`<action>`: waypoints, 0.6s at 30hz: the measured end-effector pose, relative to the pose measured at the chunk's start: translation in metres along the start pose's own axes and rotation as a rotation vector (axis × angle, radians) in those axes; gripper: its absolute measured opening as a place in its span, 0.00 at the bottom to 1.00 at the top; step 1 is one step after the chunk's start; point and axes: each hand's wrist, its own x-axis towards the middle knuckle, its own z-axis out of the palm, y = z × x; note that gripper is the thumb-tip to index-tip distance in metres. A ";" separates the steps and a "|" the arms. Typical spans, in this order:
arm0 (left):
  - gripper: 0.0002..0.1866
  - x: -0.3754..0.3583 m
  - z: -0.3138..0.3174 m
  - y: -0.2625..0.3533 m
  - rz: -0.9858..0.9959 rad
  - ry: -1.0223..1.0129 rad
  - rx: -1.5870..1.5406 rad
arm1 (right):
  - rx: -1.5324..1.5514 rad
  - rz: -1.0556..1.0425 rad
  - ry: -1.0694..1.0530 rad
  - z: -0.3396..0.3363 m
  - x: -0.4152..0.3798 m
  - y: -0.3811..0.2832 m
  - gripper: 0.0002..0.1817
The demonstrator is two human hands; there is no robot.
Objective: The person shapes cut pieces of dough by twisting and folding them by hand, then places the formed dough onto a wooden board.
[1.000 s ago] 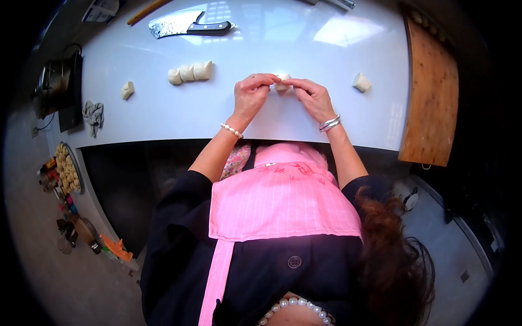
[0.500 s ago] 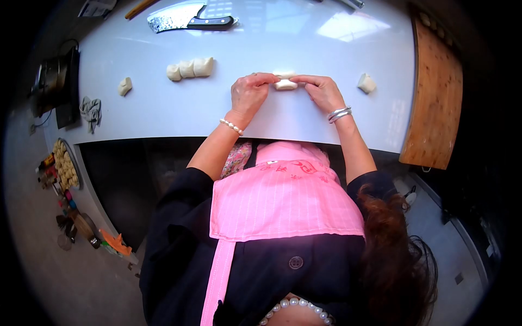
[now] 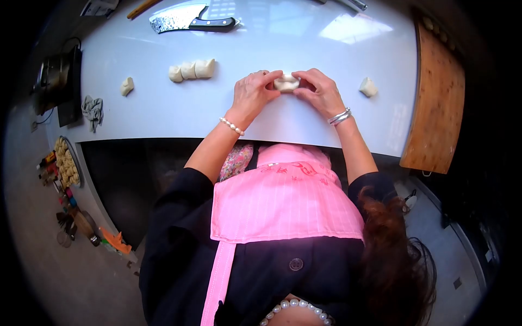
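A pale piece of dough [image 3: 286, 83] lies on the white table, with a crease running across its top. My left hand [image 3: 254, 92] grips its left end between thumb and fingers. At the opposite end, my right hand [image 3: 321, 92] holds it the same way. To the left sits a row of dough pieces [image 3: 191, 70], touching one another. A single dough lump [image 3: 126, 86] rests farther left, and another dough lump [image 3: 368, 87] lies to the right of my right hand.
A cleaver [image 3: 191, 20] lies at the table's far side. Along the right edge is a wooden board [image 3: 436, 98]. A grey cloth [image 3: 92, 111] and a dark pot [image 3: 51, 81] are at the left. Below them stands a tray of shaped dough [image 3: 66, 163].
My index fingers were pressing along the dough's top; now thumbs and fingers hold both ends. The dough looks shorter and more folded. The view has shifted slightly.
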 end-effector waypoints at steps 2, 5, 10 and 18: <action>0.12 0.002 0.003 -0.002 0.021 0.044 0.029 | -0.012 -0.014 0.004 0.001 0.004 0.001 0.15; 0.07 -0.001 0.012 -0.005 0.068 0.111 0.080 | -0.027 -0.050 0.032 0.002 0.004 0.005 0.11; 0.04 -0.002 0.018 0.002 0.076 0.183 0.236 | -0.083 -0.039 0.042 0.004 0.005 0.011 0.07; 0.05 0.004 0.015 0.007 0.121 0.248 0.196 | -0.059 0.016 -0.077 -0.002 0.011 0.007 0.09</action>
